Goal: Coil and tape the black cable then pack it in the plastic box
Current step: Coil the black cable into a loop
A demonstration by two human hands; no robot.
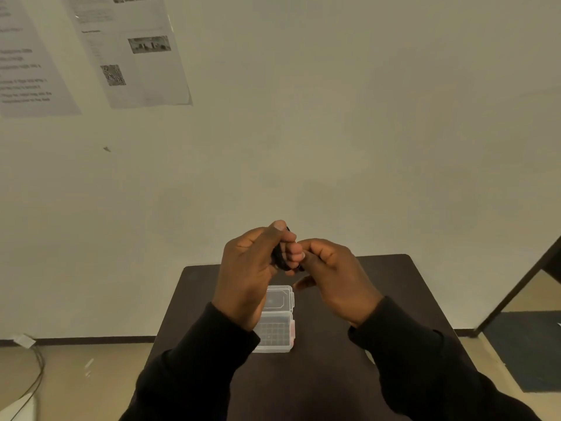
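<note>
My left hand (249, 268) is closed around a bundle of black cable (278, 256), held up in front of me above the table. My right hand (331, 275) pinches the same cable from the right, fingertips meeting the left hand's fingers. Most of the cable is hidden inside the two hands; only a short dark stretch shows between them. Below the hands, a small clear plastic box (277, 335) lies on the dark table (394, 299) with its lid (280, 299) swung open toward the wall. I see no tape.
The small dark table stands against a pale wall with printed sheets (133, 50) taped high at the left. A cable (36, 375) runs along the floor at the lower left. A dark mat (528, 350) and a slanting dark post (516, 290) are at the right.
</note>
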